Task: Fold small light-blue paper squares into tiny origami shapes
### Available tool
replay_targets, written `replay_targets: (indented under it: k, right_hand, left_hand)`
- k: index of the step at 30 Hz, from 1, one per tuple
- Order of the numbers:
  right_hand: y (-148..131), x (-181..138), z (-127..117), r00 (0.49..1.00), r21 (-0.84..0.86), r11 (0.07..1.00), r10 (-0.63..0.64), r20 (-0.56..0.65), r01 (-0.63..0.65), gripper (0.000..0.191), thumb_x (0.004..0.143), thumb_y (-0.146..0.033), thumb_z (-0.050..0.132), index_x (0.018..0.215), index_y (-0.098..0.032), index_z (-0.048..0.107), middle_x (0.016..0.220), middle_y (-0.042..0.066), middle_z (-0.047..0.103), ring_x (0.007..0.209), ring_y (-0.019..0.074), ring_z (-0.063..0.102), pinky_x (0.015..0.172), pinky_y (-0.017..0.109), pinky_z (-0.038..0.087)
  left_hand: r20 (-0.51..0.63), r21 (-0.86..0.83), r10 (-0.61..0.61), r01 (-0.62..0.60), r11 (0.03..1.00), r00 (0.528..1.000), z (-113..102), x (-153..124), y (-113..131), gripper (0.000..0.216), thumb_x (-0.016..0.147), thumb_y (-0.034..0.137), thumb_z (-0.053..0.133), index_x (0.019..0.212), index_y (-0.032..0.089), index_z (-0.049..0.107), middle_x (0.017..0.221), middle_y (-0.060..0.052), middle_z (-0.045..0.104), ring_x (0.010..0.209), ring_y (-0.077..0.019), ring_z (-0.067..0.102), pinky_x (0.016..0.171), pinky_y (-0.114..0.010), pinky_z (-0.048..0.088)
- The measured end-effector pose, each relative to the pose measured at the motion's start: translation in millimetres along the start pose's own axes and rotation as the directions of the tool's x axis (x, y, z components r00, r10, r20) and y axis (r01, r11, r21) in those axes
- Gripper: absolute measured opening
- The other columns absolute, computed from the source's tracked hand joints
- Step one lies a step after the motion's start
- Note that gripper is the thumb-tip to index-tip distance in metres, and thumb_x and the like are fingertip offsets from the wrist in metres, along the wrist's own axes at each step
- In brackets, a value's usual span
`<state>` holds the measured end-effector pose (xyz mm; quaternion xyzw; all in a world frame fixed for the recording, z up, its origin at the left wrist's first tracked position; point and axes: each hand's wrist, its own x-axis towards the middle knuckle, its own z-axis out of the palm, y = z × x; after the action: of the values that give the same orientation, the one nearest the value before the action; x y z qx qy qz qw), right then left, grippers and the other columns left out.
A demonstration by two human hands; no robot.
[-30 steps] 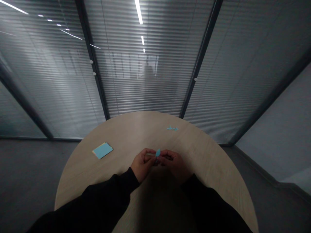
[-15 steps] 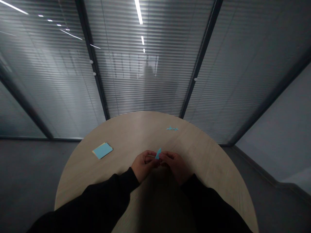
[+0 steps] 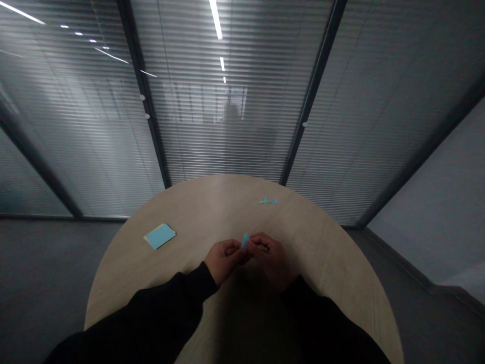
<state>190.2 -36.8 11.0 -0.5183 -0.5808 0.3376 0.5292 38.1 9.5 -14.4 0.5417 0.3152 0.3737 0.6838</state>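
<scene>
Over the round wooden table [image 3: 322, 253], my left hand [image 3: 223, 260] and my right hand [image 3: 271, 258] meet fingertip to fingertip. Both pinch a small folded piece of light blue paper [image 3: 245, 239], whose pointed tip sticks up between the fingers. Most of the paper is hidden inside the fingers. Both arms wear black sleeves.
A small stack of light blue paper squares [image 3: 159, 235] lies on the table to the left. A small folded blue paper figure [image 3: 269, 201] sits near the table's far edge. Glass walls with blinds stand behind the table, and grey floor surrounds it.
The paper's tip has tilted slightly and dropped lower between the fingers. My right hand's fingers have curled in closer round it. Both hands stay in the same place.
</scene>
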Motion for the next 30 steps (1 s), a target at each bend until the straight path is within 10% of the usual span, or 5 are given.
replay_targets:
  k: [22, 30]
  right_hand:
    - [4, 2, -3, 0.998, -0.02, 1.0, -0.016, 0.058, 0.017, 0.018, 0.081, -0.036, 0.063, 0.081, -0.019, 0.066, 0.078, 0.001, 0.065, 0.073, 0.016, 0.061, 0.067, 0.026, 0.049]
    - [13, 2, -3, 1.0, -0.003, 1.0, -0.003, -0.013, 0.003, 0.024, 0.082, -0.041, 0.064, 0.086, -0.018, 0.068, 0.066, 0.0, 0.062, 0.059, 0.014, 0.058, 0.055, 0.025, 0.046]
  left_hand:
    - [-0.017, 0.077, 0.083, -0.082, 0.994, 0.996, -2, 0, 0, 0.038, 0.069, 0.048, 0.076, 0.079, 0.013, 0.064, 0.07, -0.006, 0.069, 0.06, -0.0131, 0.06, 0.06, -0.025, 0.044]
    - [-0.119, 0.317, 0.313, -0.263, 0.911, 0.942, -3, -4, 11, 0.027, 0.076, 0.035, 0.072, 0.095, 0.017, 0.067, 0.07, -0.001, 0.064, 0.056, -0.0102, 0.051, 0.054, -0.022, 0.038]
